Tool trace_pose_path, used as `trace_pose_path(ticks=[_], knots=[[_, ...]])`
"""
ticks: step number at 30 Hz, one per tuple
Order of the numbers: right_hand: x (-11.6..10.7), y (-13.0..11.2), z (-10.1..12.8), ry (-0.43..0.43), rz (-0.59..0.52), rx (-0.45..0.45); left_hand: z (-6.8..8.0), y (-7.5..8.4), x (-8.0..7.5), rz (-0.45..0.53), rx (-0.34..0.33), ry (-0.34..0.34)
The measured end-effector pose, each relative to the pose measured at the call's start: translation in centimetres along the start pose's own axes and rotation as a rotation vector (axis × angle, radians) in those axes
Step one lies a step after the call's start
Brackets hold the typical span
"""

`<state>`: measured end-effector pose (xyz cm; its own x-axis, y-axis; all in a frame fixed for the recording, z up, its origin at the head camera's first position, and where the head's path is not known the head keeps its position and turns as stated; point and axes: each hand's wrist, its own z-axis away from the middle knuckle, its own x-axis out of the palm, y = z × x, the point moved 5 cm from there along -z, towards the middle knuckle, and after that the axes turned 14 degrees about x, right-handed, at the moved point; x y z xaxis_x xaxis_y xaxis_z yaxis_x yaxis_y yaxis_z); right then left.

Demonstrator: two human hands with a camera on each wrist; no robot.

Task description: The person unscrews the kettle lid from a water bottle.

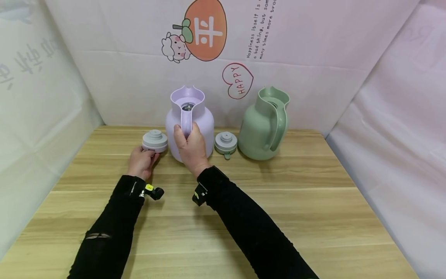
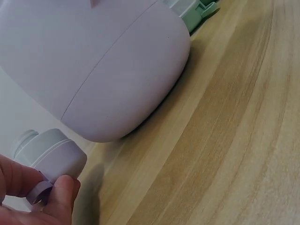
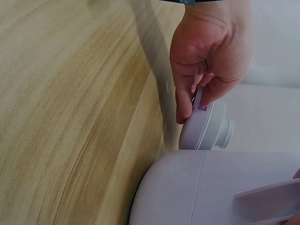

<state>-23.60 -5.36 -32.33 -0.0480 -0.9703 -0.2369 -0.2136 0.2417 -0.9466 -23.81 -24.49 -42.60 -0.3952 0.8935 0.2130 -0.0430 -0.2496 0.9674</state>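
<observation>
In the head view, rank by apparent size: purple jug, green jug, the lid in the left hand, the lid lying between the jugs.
1. purple jug and green jug: too alike to rank.
2. lid in the left hand.
3. lid between the jugs, slightly smaller-looking, but it lies a little farther back.

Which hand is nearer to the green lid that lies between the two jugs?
The right hand. It grips the handle of the purple jug, just left of the green lid. The left hand holds the purple lid on the jug's far side.

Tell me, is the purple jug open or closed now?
Open. The purple jug shows its bare mouth, and the left hand holds its lid beside it.
</observation>
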Motion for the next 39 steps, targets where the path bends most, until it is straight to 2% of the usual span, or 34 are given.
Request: trace_pose_path(ticks=[8, 13, 17, 27, 35, 39], knots=[[0.03, 0.04, 0.13, -0.009, -0.003, 0.000, -0.16, -0.51, 0.06, -0.021, -0.018, 0.003], [0.06, -0.06, 0.16, -0.013, 0.002, -0.006, -0.14, -0.63, -0.02, -0.063, 0.007, 0.003], [0.02, -0.14, 0.10, -0.015, -0.001, 0.002, -0.13, -0.64, -0.14, -0.160, 0.041, -0.004], [-0.06, 0.06, -0.23, -0.005, -0.006, -0.002, 0.43, -0.15, -0.53, -0.501, 0.165, -0.025], [-0.08, 0.13, -0.39, -0.002, -0.007, -0.005, 0.67, 0.12, -0.37, -0.593, 0.203, -0.057], [-0.01, 0.19, -0.45, -0.008, -0.013, -0.008, 0.41, 0.17, -0.64, -0.683, 0.233, -0.049]])
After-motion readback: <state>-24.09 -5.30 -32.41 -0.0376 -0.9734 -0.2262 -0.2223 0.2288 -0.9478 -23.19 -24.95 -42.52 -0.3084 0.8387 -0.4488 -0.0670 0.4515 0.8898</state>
